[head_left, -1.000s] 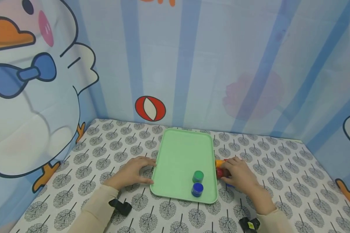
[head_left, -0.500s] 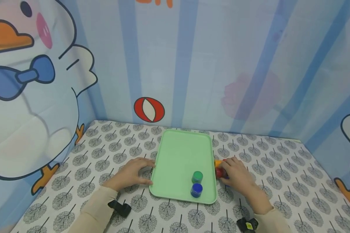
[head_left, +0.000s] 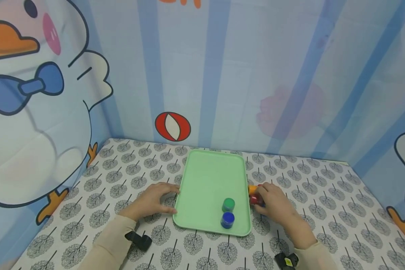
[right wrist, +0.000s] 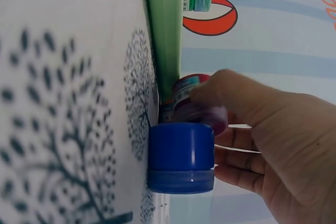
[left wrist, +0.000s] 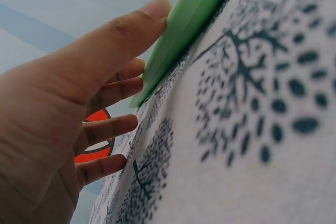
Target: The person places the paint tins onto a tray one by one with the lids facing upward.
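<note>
A tree-print tablecloth (head_left: 192, 243) bears the light green tray (head_left: 212, 176), whose long axis runs away from the person. The left hand (head_left: 152, 200), fingers spread, touches its left edge. The right hand (head_left: 275, 204), the nearer one, pinches a red jar (right wrist: 185, 98) just outside the right edge (so the tray lies directly leftward). A loose blue jar (right wrist: 181, 153) lies beside it; a blue-lidded jar (head_left: 227, 220) and green-lidded jar (head_left: 228, 204) sit in the tray's near right corner.

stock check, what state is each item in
Pale green rectangular plastic tray: flat
Green round plastic jar: upright, capped
Blue round jar on tray: upright, capped
Blue plastic jar beside tray: on its side
Red round plastic jar: in right hand
Orange item: partly hidden
</note>
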`<state>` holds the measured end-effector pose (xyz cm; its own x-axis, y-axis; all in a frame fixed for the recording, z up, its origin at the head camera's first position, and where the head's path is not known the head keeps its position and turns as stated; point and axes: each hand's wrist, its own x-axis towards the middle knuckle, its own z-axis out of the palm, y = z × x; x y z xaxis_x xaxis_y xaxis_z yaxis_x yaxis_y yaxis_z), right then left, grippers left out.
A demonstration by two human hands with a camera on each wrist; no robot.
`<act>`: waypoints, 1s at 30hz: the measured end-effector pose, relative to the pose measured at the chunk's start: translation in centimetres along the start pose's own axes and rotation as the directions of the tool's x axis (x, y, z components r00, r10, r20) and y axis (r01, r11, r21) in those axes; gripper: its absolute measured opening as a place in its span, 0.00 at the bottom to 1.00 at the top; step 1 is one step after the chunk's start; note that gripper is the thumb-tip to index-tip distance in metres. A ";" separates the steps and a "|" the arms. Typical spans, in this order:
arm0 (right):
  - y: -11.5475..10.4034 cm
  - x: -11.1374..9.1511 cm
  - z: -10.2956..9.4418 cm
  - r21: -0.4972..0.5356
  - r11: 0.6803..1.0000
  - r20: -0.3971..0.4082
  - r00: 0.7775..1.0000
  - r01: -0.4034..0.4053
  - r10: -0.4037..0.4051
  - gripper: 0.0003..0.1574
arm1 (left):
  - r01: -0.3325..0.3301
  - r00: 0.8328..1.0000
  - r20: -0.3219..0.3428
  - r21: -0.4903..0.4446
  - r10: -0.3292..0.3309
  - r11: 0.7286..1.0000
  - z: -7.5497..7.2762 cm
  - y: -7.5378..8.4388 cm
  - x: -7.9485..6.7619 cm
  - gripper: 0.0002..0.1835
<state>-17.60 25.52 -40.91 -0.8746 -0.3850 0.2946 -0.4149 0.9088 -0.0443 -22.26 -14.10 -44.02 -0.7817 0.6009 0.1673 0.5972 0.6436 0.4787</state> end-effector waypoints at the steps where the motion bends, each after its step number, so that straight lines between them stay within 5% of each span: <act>1: -0.1 0.0 -0.1 0.002 1.000 -0.001 1.000 -0.004 0.004 0.18 | -0.001 1.000 0.001 0.001 0.001 1.000 0.0 0.0 0.0 0.34; 18: -0.8 0.1 -1.0 0.109 0.992 0.038 0.997 -0.069 0.065 0.19 | 0.003 1.000 0.010 -0.014 -0.002 1.000 -0.2 0.1 -0.1 0.34; 30: -0.6 0.0 -1.0 0.142 0.990 -0.007 1.000 -0.019 0.020 0.19 | -0.006 1.000 0.012 -0.019 0.006 1.000 -0.2 0.1 0.0 0.33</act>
<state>-17.09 25.13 -39.96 -0.8811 -0.3654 0.3003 -0.4296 0.8840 -0.1846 -22.24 -14.15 -43.79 -0.7757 0.6106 0.1595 0.5982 0.6309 0.4940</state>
